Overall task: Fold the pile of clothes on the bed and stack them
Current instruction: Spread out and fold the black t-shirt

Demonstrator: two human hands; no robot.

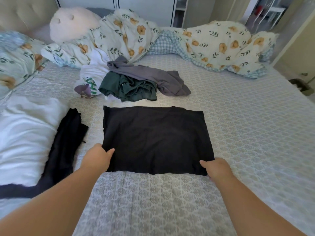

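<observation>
in the middle of the patterned bedspread point(238, 133), a black garment point(156, 140) is laid flat in a rough rectangle, its near edge closest to the person. its near left corner is pinched by the left hand point(98, 158), thumb on top of the cloth and the other fingers tucked under the edge. its near right corner is gripped in the same way by the right hand point(217, 168), thumb lying on the fabric, fingers curled beneath. just beyond the garment's far edge, the unfolded pile is seen: a dark green piece point(129, 88) in front, a grey piece point(153, 77) draped behind and to the right of it, and a white piece with green lettering point(92, 76) to the left. to the left of the black garment, apart from it, another dark garment point(66, 138) is stretched along the bed, beside a white pillow point(25, 133). a floral duvet point(213, 46) is bunched across the far side, with a pale plush cushion point(73, 24) near the headboard.
</observation>
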